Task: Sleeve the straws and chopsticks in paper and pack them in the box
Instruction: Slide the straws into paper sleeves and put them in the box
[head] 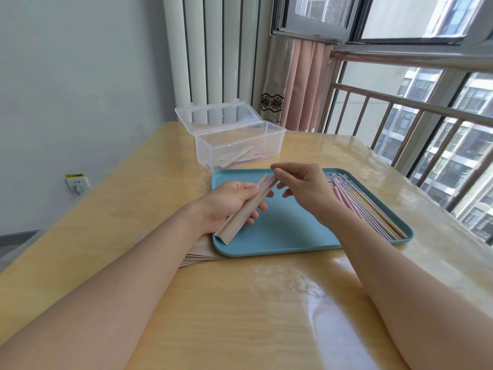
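- My left hand is wrapped around a brown paper sleeve, held slanted over the blue tray.
- My right hand pinches the pink tip sticking out the sleeve's top; straw or chopstick, can't tell.
- Loose straws and chopsticks lie along the tray's right side.
- Spare sleeves sit by the tray's left edge.
- The clear box, lid open, already has a few sleeved ones in it.
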The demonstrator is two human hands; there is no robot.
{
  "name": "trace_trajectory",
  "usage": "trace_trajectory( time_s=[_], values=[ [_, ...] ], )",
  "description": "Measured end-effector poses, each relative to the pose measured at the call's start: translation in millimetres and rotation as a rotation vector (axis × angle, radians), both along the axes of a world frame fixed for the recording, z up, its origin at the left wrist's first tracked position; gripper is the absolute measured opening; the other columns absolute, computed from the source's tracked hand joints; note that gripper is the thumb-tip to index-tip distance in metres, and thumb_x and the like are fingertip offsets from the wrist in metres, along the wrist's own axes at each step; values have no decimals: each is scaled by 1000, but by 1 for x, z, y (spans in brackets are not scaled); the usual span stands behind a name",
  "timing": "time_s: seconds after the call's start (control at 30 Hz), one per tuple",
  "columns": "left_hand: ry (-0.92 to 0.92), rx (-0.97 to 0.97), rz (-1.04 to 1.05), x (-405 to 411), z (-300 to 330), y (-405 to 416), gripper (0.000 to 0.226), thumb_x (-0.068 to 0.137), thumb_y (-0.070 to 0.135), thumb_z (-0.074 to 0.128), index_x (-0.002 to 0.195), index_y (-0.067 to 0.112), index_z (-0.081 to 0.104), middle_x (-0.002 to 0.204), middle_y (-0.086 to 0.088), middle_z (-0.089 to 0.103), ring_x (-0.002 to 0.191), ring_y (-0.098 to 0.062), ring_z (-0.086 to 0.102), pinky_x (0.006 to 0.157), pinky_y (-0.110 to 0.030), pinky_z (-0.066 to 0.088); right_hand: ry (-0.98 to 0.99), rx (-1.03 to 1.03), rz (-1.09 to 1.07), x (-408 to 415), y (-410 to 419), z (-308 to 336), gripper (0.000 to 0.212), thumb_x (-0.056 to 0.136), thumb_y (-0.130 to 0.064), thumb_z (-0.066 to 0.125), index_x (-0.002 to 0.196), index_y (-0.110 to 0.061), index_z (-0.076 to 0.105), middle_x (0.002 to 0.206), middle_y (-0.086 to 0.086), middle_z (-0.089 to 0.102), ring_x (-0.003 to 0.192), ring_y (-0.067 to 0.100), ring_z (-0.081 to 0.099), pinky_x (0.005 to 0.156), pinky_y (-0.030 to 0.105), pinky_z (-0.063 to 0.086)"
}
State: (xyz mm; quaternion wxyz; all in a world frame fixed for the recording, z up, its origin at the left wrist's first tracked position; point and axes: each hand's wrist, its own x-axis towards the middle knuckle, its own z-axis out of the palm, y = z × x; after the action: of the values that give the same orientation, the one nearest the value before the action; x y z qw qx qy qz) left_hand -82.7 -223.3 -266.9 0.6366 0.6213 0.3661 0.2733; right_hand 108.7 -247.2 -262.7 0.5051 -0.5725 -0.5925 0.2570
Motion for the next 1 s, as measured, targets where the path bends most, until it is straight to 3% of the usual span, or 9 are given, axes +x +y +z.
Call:
trace_trajectory(
  time_s=[0.1, 0.2, 0.3, 0.4, 0.53, 0.67, 0.83, 0.9, 1.0],
  values=[
    [0, 9, -4, 0, 2, -1, 34, 108, 26, 40, 117, 8, 67, 80, -5, 67, 59, -11, 58, 55, -22, 52, 84, -1, 21, -3, 1, 0, 18, 97, -11, 64, 111, -2, 73, 86, 13, 73, 68, 14, 64, 64, 25, 57],
    [-48, -7, -8, -2, 9, 0, 38, 106, 34, 41, 118, 8, 66, 95, -15, 72, 73, -18, 68, 67, -28, 59, 338, -26, 27, -2, 1, 2, 15, 96, -8, 64, 98, 6, 70, 74, 12, 68, 63, 15, 63, 63, 23, 56],
    [-105, 36, 241, -17, 20, 17, 41, 104, 44, 41, 113, 14, 67, 110, -15, 70, 94, -27, 69, 80, -36, 57, 626, -7, -120, 5, 12, 14, 12, 96, -7, 65, 88, 0, 69, 68, 7, 66, 57, 11, 64, 64, 20, 57],
    [-116, 49, 458, -45, 26, 36, 34, 104, 42, 45, 104, 16, 67, 99, -6, 70, 87, -24, 68, 81, -36, 54, 669, 29, -245, 11, 42, 37, 15, 96, -8, 65, 82, -2, 68, 68, 8, 68, 57, 12, 68, 67, 23, 60],
    [-51, 81, 480, -68, 20, 52, 29, 103, 35, 50, 102, 12, 67, 93, -8, 70, 74, -19, 67, 70, -32, 55, 665, 41, -294, 11, 100, 69, 11, 94, -6, 68, 84, -2, 68, 79, 16, 72, 61, 18, 72, 73, 26, 62],
    [-28, 108, 436, -70, 15, 58, 25, 103, 31, 52, 100, 13, 68, 88, -5, 69, 69, -16, 64, 65, -28, 54, 567, -20, -315, 2, 154, 85, 6, 92, -4, 70, 90, 2, 69, 85, 21, 73, 65, 23, 74, 68, 30, 63],
    [89, 146, 392, -70, 11, 59, 26, 102, 34, 53, 100, 14, 69, 90, -5, 68, 68, -13, 62, 63, -27, 52, 232, -137, -276, -7, 179, 72, 42, 86, -21, 79, 119, -2, 61, 111, 12, 67, 74, 17, 71, 78, 37, 63],
    [290, 252, 310, -73, 13, 55, 30, 99, 40, 55, 99, 13, 70, 88, -3, 68, 68, -13, 58, 60, -25, 48, -79, -40, -310, -14, 163, 62, 23, 88, -26, 74, 103, -13, 62, 101, 3, 62, 81, 20, 66, 80, 44, 62],
    [732, 417, 89, -81, 30, 43, 40, 89, 53, 65, 84, 14, 66, 82, 2, 68, 69, -15, 57, 61, -25, 45, -237, -82, -112, -33, 109, 40, 17, 90, -20, 71, 95, -4, 70, 84, 5, 70, 73, 19, 68, 68, 35, 59]
  ],
)
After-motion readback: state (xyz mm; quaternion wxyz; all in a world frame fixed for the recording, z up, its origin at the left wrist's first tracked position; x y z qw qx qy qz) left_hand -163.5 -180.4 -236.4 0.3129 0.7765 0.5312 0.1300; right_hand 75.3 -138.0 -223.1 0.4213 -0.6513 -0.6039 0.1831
